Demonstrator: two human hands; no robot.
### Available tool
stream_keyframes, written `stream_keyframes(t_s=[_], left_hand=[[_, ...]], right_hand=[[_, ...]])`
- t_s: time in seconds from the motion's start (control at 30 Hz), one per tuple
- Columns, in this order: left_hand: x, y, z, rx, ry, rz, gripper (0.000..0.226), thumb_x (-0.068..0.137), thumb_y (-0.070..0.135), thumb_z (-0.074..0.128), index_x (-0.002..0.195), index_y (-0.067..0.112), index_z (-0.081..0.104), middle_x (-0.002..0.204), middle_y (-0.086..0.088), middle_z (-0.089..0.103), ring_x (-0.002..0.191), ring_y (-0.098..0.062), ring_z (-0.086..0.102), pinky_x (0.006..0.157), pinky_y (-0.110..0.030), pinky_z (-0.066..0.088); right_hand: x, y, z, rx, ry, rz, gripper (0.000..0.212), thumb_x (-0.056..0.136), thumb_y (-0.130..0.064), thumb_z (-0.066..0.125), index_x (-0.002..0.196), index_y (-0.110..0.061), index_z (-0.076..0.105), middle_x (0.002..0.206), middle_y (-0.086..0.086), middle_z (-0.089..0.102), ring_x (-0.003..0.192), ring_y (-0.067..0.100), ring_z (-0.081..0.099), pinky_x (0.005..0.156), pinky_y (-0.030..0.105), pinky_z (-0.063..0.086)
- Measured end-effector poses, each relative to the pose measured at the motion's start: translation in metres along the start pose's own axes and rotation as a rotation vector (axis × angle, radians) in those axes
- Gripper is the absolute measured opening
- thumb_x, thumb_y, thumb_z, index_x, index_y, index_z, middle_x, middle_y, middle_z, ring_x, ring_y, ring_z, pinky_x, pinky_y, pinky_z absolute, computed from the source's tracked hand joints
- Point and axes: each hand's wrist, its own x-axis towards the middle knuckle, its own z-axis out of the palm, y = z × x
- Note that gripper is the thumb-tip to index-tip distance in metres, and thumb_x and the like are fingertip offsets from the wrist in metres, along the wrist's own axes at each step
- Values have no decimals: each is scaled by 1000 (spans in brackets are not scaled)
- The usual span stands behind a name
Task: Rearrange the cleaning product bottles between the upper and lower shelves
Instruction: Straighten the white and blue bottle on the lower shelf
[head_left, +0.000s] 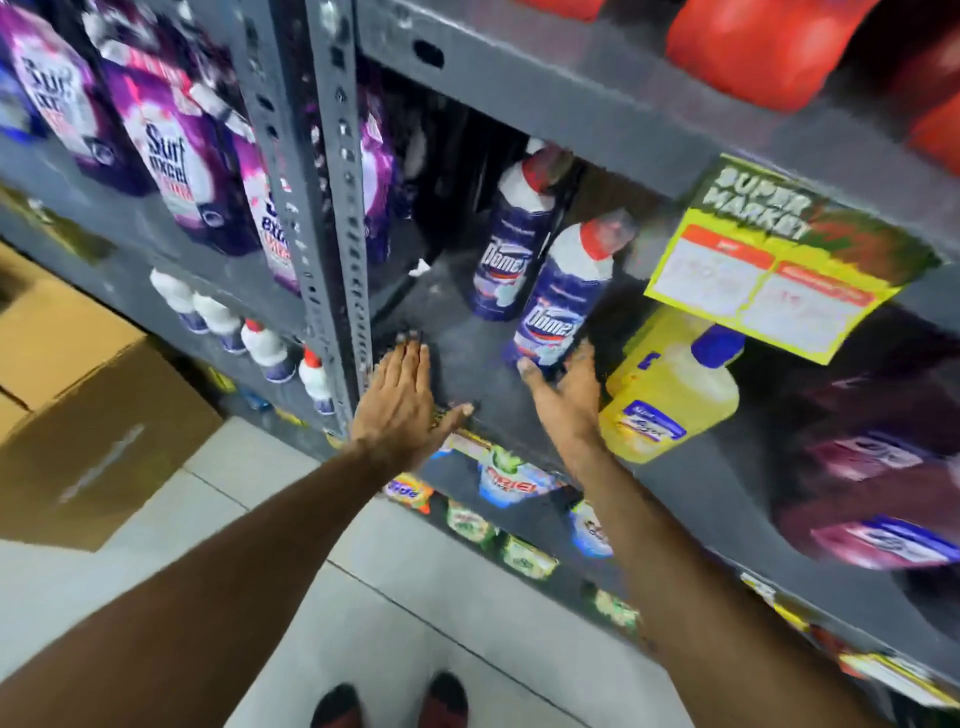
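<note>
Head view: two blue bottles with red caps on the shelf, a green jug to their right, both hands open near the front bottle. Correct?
Not quite. The jug to the right of the two blue bottles is yellow with a blue cap, not green; the head view shows it. The rest holds: the left hand and right hand are open at the shelf by the front bottle.

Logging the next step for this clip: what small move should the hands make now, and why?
Probably close the right hand around the nearer Domex bottle: its open fingers reach that bottle's base but grip nothing, and the left hand lies flat on the shelf.
</note>
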Motion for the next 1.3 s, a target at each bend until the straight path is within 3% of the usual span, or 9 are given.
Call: stream_keyframes(t_s=[0.2,0.37,0.53,0.63,0.73,0.83,1.0,1.17,1.3], left_hand=[[-1,1,4,48,-24,-37,108,99,82,12,166,-2,-1,177,-22,-1,165,-34,3,134,-47,4],[-2,2,2,51,-29,-31,108,99,83,9,166,-1,-3,177,-22,-2,165,-33,0,134,-46,-1],[-1,0,3,86,-1,-12,107,100,81,7,165,-3,-3,176,-24,-2,165,-33,-2,135,-47,0],[-1,-2,6,76,10,-7,108,98,81,2,165,-4,-2,176,-24,0,165,-33,-1,135,-47,1],[-1,-3,8,63,20,6,109,97,83,-1,165,-3,-1,176,-24,2,165,-33,-1,135,-48,3],[-2,-3,8,72,38,16,108,97,82,-1,164,-3,-1,176,-25,5,165,-34,2,135,-47,0],[-4,-2,4,99,55,32,105,100,80,2,164,-3,-1,175,-26,5,165,-35,2,130,-44,-10],[-4,-1,0,108,34,26,105,100,78,2,164,-4,-3,175,-27,2,165,-35,-1,128,-43,-13],[-5,-2,0,111,15,24,106,98,79,-2,164,-4,-6,175,-27,-2,164,-36,-3,127,-43,-15]], right_hand=[[12,13,-3,-52,-3,-92,54,80,-34,83,126,-13,65,121,11,78,112,30,75,100,55,57],[-2,6,28,-29,-63,-144,42,72,-41,87,108,-32,67,101,-11,82,93,5,78,87,39,62],[2,-6,67,84,-163,-135,43,75,-29,90,113,-28,69,106,-11,84,98,8,80,93,46,64],[3,-6,74,93,-160,-136,42,77,-35,89,111,-42,66,109,-14,83,102,10,80,96,50,63],[1,-9,73,87,-157,-151,42,77,-40,88,107,-54,63,103,-32,78,100,5,80,94,46,64],[-1,-11,73,74,-130,-149,45,77,-39,89,113,-47,63,99,-36,75,98,2,79,93,43,65],[-3,-7,79,61,-20,-127,49,79,-33,92,120,-22,68,110,-8,82,96,5,80,89,43,66],[-6,-8,80,39,-16,-123,48,80,-32,92,120,-24,68,107,-17,78,96,1,79,89,39,66],[-8,-8,78,21,-23,-112,52,81,-32,91,126,-20,68,115,-9,81,100,5,79,92,39,65]])
